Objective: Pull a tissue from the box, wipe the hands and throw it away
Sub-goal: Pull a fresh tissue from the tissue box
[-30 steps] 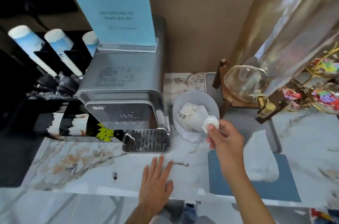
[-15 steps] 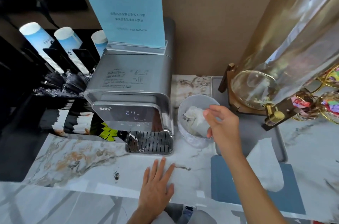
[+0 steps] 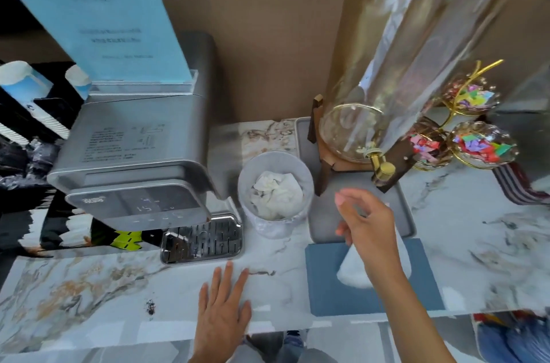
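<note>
A small white bin (image 3: 247,184) stands on the marble counter beside the ice machine. Crumpled white tissues (image 3: 276,194) lie inside it. My right hand (image 3: 367,221) hovers to the right of the bin, over the grey tray, fingers loosely apart and holding nothing. Below it sits the blue tissue box (image 3: 327,291) with a white tissue (image 3: 351,269) sticking up from its slot. My left hand (image 3: 223,306) rests flat on the counter near the front edge, fingers spread.
A silver ice machine (image 3: 134,160) with a blue sign fills the left. A grey tray (image 3: 324,220) carries a glass drink dispenser (image 3: 351,130) on a wooden stand. Bowls of coloured sweets (image 3: 482,147) stand at the right. Paper cups (image 3: 18,80) are at far left.
My right hand carried the balled tissue over the bin, let it go inside, and has drawn back to the right with nothing in it. My left hand stayed flat.
</note>
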